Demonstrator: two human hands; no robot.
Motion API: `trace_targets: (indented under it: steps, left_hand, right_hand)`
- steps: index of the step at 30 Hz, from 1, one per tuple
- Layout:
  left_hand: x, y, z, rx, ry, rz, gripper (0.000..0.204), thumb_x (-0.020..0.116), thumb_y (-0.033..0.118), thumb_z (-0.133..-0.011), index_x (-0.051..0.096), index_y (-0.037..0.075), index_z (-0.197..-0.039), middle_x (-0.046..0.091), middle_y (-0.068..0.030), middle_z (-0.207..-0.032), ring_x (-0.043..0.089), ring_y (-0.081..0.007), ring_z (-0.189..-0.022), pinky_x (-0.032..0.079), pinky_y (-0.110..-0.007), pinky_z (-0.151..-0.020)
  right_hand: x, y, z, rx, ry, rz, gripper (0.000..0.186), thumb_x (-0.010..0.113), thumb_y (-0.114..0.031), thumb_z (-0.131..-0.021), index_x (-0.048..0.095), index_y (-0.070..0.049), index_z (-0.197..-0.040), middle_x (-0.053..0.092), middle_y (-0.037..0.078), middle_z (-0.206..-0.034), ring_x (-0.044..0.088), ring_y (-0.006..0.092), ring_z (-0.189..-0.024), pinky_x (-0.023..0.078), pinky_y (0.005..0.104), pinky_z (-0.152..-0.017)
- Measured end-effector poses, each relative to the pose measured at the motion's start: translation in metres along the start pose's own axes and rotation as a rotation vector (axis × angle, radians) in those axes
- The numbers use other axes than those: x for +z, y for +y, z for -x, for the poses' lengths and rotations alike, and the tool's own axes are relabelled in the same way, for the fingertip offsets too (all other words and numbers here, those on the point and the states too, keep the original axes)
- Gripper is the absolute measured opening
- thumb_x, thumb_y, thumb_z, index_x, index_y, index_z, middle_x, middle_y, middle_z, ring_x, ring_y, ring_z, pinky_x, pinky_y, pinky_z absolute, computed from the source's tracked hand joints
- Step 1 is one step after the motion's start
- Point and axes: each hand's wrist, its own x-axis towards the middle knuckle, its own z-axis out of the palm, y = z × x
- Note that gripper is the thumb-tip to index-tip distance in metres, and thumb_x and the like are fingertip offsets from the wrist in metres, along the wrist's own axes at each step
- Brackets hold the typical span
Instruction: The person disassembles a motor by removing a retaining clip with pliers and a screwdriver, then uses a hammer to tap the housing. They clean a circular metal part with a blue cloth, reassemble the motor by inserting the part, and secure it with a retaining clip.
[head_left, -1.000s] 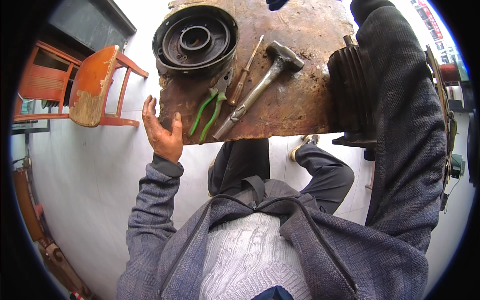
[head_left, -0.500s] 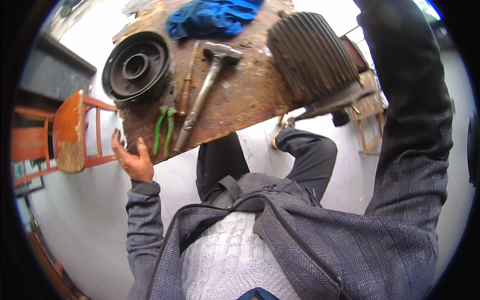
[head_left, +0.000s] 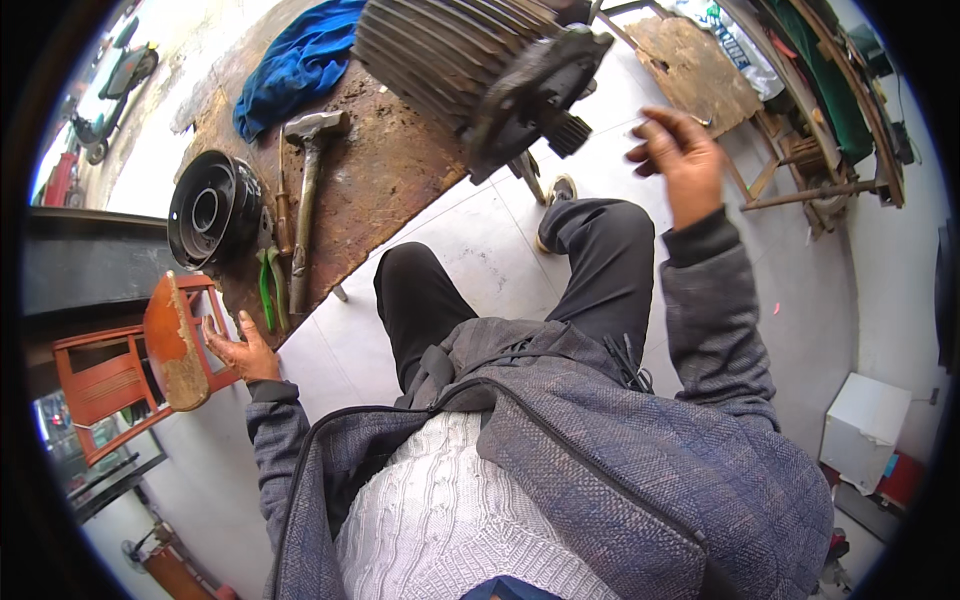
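My left hand (head_left: 240, 350) rests against the near corner of a rusty brown worktable (head_left: 390, 170), fingers spread, beside the seat of an orange wooden chair (head_left: 172, 342). Just above it on the table lie green-handled pliers (head_left: 268, 290), a hammer (head_left: 308, 190) and a screwdriver (head_left: 283, 215). My right hand (head_left: 680, 160) is raised in the air to the right of a large finned grey motor (head_left: 480, 65), fingers loosely apart, holding nothing. A round black motor cover (head_left: 212, 208) sits at the table's left end.
A blue cloth (head_left: 300, 60) lies on the far part of the table. A wooden board and bench (head_left: 720, 70) stand at the upper right, a white box (head_left: 865, 425) at the right on the pale tiled floor (head_left: 480, 240). My dark-trousered legs reach under the table.
The view has swung left and tilted. My right hand has come off the motor and now hangs free to its right. My left hand stays at the table corner.
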Motion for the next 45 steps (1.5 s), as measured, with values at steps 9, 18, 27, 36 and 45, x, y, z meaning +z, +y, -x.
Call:
trace_targets:
  steps: [9,18,27,36,45]
  left_hand:
    - [-0.046,0.160,-0.008,0.368,-0.100,0.124,0.063,0.068,0.023,-0.103,0.042,0.001,-0.156,0.043,-0.0176,-0.161,0.044,-0.0332,-0.149,0.039,-0.047,-0.122]
    - [-0.027,0.269,0.004,0.566,-0.309,0.217,0.068,0.067,0.003,-0.095,0.039,0.000,-0.157,0.043,-0.0206,-0.163,0.039,-0.0353,-0.153,0.026,-0.047,-0.129]
    - [-0.001,0.295,0.022,0.618,-0.420,0.222,0.068,0.067,0.004,-0.090,0.044,-0.001,-0.154,0.049,-0.0226,-0.156,0.045,-0.0384,-0.148,0.033,-0.050,-0.124]
    - [-0.003,0.282,0.026,0.576,-0.409,0.220,0.074,0.065,-0.003,-0.083,0.044,0.000,-0.154,0.050,-0.0230,-0.156,0.046,-0.0398,-0.146,0.031,-0.051,-0.124]
    - [-0.006,0.281,0.011,0.579,-0.413,0.176,0.065,0.066,0.004,-0.097,0.041,-0.003,-0.157,0.047,-0.0213,-0.160,0.044,-0.0338,-0.150,0.032,-0.045,-0.125]
  right_hand:
    - [-0.002,0.125,0.035,0.158,-0.312,0.277,0.031,0.075,-0.019,-0.101,0.072,0.001,-0.125,0.079,0.014,-0.101,0.078,0.0197,-0.083,0.062,0.0314,-0.077]
    - [-0.010,0.176,0.028,0.014,-0.257,0.454,0.027,0.072,-0.026,-0.101,0.074,-0.005,-0.118,0.078,0.017,-0.105,0.078,0.0303,-0.091,0.062,0.0387,-0.085]
    - [-0.020,0.179,0.029,-0.015,-0.269,0.343,0.023,0.070,-0.023,-0.101,0.073,-0.003,-0.113,0.077,0.016,-0.106,0.077,0.0308,-0.091,0.061,0.0397,-0.085]
    - [-0.020,0.174,0.027,0.098,-0.299,0.321,0.024,0.072,-0.025,-0.100,0.074,-0.004,-0.112,0.078,0.017,-0.102,0.078,0.0310,-0.090,0.061,0.0389,-0.082]
    - [0.042,0.166,-0.007,-0.068,-0.210,0.154,0.025,0.077,-0.018,-0.097,0.075,0.001,-0.113,0.079,0.019,-0.099,0.078,0.0272,-0.087,0.062,0.0373,-0.082]
